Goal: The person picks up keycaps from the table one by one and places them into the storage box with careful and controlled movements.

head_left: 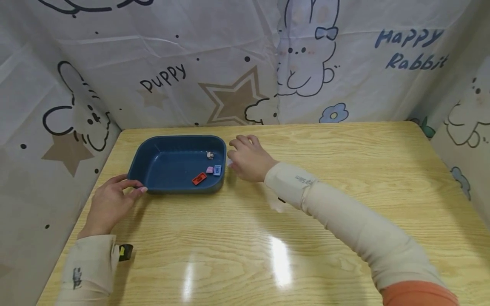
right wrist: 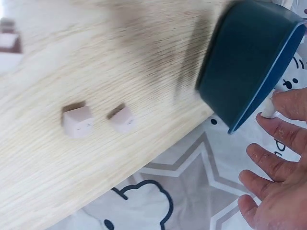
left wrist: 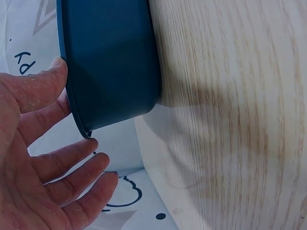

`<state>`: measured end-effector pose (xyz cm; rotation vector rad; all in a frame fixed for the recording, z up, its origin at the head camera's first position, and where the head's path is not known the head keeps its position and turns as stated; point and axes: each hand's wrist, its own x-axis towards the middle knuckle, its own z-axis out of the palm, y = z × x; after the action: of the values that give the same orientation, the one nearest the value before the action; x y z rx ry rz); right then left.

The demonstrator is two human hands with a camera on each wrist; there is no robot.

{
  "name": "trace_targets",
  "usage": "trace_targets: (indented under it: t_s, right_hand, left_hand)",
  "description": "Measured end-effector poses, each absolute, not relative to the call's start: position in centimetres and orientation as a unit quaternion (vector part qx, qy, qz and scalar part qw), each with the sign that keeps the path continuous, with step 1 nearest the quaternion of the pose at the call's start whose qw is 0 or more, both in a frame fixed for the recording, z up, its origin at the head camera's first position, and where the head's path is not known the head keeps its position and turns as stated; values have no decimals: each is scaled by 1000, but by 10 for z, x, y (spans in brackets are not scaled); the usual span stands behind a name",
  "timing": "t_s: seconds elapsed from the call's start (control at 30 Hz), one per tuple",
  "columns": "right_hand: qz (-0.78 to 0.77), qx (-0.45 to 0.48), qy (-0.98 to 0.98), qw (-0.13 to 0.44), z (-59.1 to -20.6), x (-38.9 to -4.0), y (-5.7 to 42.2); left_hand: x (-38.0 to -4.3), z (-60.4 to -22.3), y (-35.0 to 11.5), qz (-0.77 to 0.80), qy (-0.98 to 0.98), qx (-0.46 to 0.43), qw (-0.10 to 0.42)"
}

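Observation:
A dark blue rectangular plastic basin (head_left: 172, 191) sits at the back left of the table. My left hand (head_left: 111, 203) pinches its rim at the front left corner between thumb and index finger, the other fingers spread. Just beyond the basin's right side, my right hand (right wrist: 283, 163) pinches a small white piece (right wrist: 269, 108) between thumb and index finger; its exact kind is unclear. Inside the basin lie a red block (head_left: 199, 178), a light blue block (head_left: 217, 170), a pink piece (head_left: 209, 169) and a small beige piece (head_left: 210, 155).
In the right wrist view, two pale pinkish blocks (right wrist: 77, 122) stand on the wooden table (right wrist: 158, 143), with another blurred object (right wrist: 9, 43) at the left edge. A small black object (head_left: 281, 199) shows below the right forearm. Printed cloth (head_left: 229, 55) encloses the table's back and sides.

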<state>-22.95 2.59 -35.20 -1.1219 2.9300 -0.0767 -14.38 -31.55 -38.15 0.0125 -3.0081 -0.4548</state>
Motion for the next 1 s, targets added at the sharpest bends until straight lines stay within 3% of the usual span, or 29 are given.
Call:
trace_targets:
  t_s: [0.47,1.0]
  right_hand:
    - [-5,-367,930,34,-345,-232,-3]
    - [0,-389,921,9,-348,-230,-21]
  left_hand:
    - [-144,-383,-316,-153,-987,-5,53]
    - [-143,-382,-317,-150,-986,-10,66]
